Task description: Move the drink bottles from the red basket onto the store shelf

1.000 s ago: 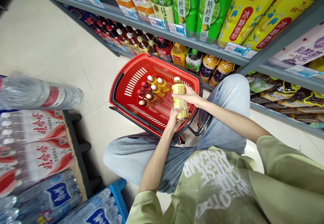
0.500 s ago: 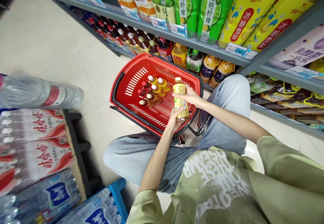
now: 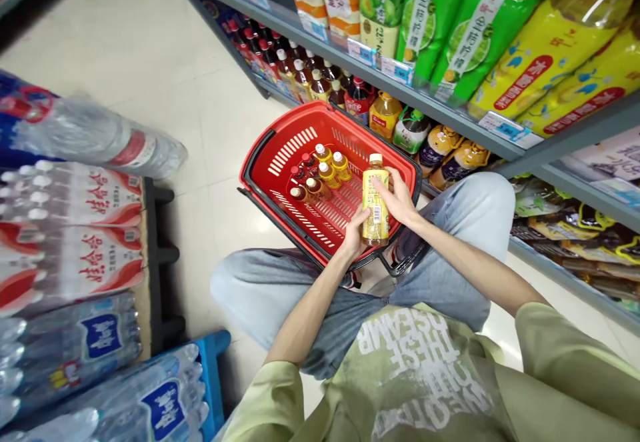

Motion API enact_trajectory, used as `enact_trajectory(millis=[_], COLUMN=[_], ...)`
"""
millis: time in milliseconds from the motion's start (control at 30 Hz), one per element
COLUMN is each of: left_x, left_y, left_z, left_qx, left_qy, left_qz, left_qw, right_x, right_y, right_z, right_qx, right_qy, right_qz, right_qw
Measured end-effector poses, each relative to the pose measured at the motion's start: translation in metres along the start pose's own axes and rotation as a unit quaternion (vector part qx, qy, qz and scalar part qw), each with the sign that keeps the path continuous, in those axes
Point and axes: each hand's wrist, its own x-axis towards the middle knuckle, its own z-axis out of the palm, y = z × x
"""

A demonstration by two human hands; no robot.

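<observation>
I crouch over a red shopping basket (image 3: 280,152) on the floor. Both hands hold one yellow tea bottle (image 3: 375,203) upright above the basket's near end. My left hand (image 3: 356,234) grips its lower part from below. My right hand (image 3: 397,199) wraps the right side of its label, fingers reaching toward the neck. Several similar bottles (image 3: 320,175) with pale caps lie in the basket's middle.
A grey shelf (image 3: 440,105) with large drink bottles and price tags runs along the right, with smaller bottles (image 3: 320,82) on the bottom row. Shrink-wrapped water packs (image 3: 70,242) are stacked at left on a black pallet (image 3: 160,255). My knees (image 3: 470,209) flank the basket.
The view has swung, so everything sits a little to the right and lower. The bottle has turned in my hands, its barcode side now facing me, and my right hand has slid further over the label.
</observation>
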Motion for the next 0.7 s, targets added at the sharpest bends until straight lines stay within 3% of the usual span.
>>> enact_trajectory(millis=[333,567,700], left_x=[0.003,0.0,-0.001], left_y=[0.006,0.006,0.009], left_z=[-0.004,0.0,0.002], left_qx=[-0.053,0.011,0.024], left_qy=[-0.02,-0.038,-0.042], left_qz=[-0.038,0.024,0.021], left_qw=[0.998,0.999,0.999], right_x=[0.008,0.011,0.014], right_y=[0.009,0.01,0.008], right_z=[0.004,0.008,0.008], right_qx=[0.054,0.058,0.115], right_qy=[-0.014,0.021,0.031], right_qz=[-0.008,0.018,0.097], right_qw=[0.998,0.998,0.988])
